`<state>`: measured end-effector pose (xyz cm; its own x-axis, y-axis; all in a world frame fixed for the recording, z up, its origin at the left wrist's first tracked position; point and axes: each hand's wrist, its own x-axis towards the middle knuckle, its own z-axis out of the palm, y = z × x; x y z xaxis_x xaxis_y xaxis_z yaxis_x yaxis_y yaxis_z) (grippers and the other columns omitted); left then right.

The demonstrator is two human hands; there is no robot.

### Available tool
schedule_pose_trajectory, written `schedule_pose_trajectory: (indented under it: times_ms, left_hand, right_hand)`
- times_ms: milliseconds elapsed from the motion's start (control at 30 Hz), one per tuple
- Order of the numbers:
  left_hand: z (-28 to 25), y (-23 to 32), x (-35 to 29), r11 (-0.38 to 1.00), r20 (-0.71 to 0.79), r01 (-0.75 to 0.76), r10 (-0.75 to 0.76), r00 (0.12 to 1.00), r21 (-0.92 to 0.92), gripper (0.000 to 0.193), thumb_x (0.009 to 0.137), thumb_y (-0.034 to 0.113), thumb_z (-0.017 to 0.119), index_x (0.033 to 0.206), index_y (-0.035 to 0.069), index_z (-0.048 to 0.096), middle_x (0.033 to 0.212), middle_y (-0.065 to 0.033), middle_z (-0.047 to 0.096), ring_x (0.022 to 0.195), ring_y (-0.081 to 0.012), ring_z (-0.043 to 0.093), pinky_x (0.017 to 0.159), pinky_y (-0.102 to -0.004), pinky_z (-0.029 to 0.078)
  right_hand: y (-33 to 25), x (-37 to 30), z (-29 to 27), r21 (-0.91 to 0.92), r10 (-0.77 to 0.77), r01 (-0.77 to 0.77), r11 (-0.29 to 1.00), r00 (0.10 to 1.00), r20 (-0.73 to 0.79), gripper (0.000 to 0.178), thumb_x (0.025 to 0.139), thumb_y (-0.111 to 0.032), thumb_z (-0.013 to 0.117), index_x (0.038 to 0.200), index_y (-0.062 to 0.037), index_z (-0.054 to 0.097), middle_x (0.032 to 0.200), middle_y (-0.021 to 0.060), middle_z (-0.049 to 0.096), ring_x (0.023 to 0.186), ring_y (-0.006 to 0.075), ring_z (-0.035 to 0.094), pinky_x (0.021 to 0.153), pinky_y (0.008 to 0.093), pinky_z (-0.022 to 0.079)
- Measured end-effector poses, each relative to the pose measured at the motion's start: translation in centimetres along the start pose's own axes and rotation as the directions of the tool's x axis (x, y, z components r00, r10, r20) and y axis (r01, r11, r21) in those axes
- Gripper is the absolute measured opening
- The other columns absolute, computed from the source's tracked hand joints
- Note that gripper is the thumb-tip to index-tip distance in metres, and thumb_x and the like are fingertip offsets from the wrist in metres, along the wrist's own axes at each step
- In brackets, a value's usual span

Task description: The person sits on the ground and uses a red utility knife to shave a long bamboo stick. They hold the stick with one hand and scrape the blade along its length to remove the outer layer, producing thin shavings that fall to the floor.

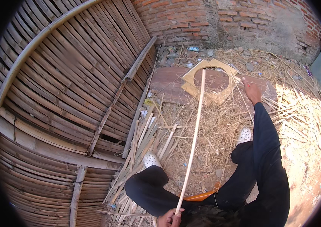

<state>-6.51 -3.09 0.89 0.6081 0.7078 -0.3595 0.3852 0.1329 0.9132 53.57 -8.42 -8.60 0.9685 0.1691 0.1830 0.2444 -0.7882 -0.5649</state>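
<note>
At the lower edge, my left hand (170,218) is closed round the near end of a long pale bamboo strip (193,147). The strip runs up and away, its far end in front of a flat wooden frame (192,89) with a large round opening. My right hand (252,90) is stretched out at the right side of that frame, with its fingers curled. A small bit of red and thin pale pieces show at these fingers; what exactly they grip cannot be made out. The frame rests over a reddish-brown plank (164,85) on the ground.
A pile of split bamboo strips (130,178) lies left of my legs, beside a bamboo slat wall (73,75). Straw and shavings (213,128) cover the ground. A brick wall (183,22) stands behind. Something orange (202,196) shows between my legs.
</note>
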Motion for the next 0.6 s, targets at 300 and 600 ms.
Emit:
schedule_pose_trajectory:
  times_ms: [300, 600]
  left_hand:
    - [1.3, 2.7, 8.8, 0.983, 0.03, -0.132, 0.137, 0.99, -0.13, 0.024, 0.099, 0.011, 0.051, 0.117, -0.003, 0.059, 0.06, 0.0034, 0.049, 0.052, -0.0017, 0.041, 0.048, -0.0184, 0.031]
    - [3.8, 5.1, 9.7, 0.973, 0.093, -0.196, 0.208, 0.974, -0.117, 0.032, 0.099, 0.015, 0.053, 0.126, -0.001, 0.059, 0.062, 0.0039, 0.05, 0.052, -0.0017, 0.039, 0.046, -0.018, 0.028]
  right_hand:
    - [-11.1, -13.4, -2.1, 0.196, -0.587, 0.558, 0.807, 0.72, 0.37, 0.076, 0.085, -0.074, 0.045, 0.06, -0.005, 0.063, 0.05, 0.0148, 0.055, 0.052, 0.0339, 0.059, 0.051, 0.0439, 0.044]
    - [-14.8, -22.4, -1.6, 0.35, -0.834, 0.759, 0.548, 0.525, 0.167, 0.062, 0.08, -0.068, 0.058, 0.061, -0.0092, 0.065, 0.047, 0.0123, 0.054, 0.043, 0.0301, 0.057, 0.041, 0.0391, 0.043]
